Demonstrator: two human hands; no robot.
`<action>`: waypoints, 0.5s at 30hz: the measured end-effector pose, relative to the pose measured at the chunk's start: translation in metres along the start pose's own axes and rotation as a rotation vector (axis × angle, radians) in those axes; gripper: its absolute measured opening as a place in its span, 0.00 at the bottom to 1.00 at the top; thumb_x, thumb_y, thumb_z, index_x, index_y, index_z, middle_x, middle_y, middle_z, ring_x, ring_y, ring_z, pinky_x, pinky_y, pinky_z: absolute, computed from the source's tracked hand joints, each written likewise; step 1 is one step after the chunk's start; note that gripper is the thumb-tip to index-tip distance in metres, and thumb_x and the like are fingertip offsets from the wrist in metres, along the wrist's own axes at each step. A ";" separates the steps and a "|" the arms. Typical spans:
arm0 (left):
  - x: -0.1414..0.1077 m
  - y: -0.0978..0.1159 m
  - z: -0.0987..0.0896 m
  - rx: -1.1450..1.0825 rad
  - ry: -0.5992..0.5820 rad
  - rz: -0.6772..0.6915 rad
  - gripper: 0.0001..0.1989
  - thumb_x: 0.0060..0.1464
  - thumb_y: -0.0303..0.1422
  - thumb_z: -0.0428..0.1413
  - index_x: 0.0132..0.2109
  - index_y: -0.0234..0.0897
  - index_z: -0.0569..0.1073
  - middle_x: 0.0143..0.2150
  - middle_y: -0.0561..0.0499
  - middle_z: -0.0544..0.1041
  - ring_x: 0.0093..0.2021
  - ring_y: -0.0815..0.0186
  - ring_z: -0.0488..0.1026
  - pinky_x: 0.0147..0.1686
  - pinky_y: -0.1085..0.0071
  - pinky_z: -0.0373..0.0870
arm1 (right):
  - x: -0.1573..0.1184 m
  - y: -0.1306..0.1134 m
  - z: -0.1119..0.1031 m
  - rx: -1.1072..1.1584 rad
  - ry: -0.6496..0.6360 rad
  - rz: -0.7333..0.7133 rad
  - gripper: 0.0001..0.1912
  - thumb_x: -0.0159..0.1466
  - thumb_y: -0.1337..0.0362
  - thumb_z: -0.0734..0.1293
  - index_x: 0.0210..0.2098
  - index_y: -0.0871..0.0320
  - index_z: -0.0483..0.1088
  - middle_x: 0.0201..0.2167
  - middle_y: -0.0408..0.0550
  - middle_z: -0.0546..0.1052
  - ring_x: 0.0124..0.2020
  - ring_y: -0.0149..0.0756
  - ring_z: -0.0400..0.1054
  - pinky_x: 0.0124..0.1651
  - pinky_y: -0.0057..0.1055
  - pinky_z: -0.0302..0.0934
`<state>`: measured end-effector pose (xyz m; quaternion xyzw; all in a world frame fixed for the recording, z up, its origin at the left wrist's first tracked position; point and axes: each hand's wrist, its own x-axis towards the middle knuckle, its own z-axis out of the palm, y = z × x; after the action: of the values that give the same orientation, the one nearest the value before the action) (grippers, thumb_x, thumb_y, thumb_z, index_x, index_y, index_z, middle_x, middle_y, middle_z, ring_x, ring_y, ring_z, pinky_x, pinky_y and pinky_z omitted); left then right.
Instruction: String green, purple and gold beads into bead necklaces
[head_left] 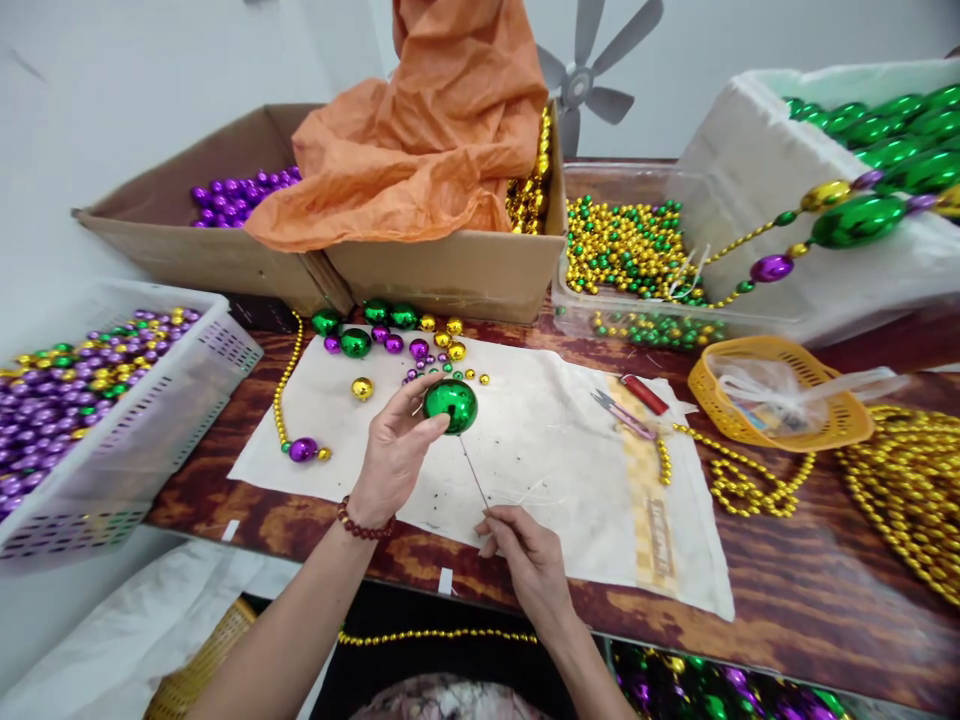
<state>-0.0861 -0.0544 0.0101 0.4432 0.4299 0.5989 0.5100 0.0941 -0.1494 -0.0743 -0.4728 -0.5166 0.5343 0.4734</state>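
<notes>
My left hand point(401, 440) grips a large shiny green bead point(451, 405) between thumb and fingers, above a white cloth point(540, 420). Below and to the right, my right hand point(525, 550) pinches the lower end of a thin, dark needle point(474, 472). The needle slants up to the underside of the bead; whether its tip is inside the hole I cannot tell. Loose green beads point(355, 343), purple beads point(394, 344) and gold beads point(362, 388) lie on the cloth beyond my left hand. A gold bead strand point(279, 400) ends at a purple bead point(303, 450) on the left.
Thread snips point(622, 413) and a red-handled tool point(645, 394) lie on the cloth's right side. Around it stand a white basket point(217, 340), a cardboard box point(450, 275), a clear bin point(637, 312), a yellow basket point(780, 440) and a foam box point(720, 160). Gold strands point(907, 490) pile up at right.
</notes>
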 end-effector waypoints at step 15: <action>-0.032 0.002 0.011 0.105 0.032 0.070 0.21 0.54 0.34 0.66 0.55 0.48 0.78 0.54 0.48 0.79 0.51 0.58 0.77 0.48 0.65 0.78 | 0.005 -0.014 0.022 0.006 0.107 -0.077 0.09 0.71 0.61 0.63 0.40 0.57 0.74 0.30 0.46 0.81 0.25 0.34 0.77 0.32 0.28 0.72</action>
<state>-0.0735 -0.0854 0.0119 0.4745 0.4528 0.6001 0.4579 0.0717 -0.1468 -0.0595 -0.4790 -0.5067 0.4912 0.5220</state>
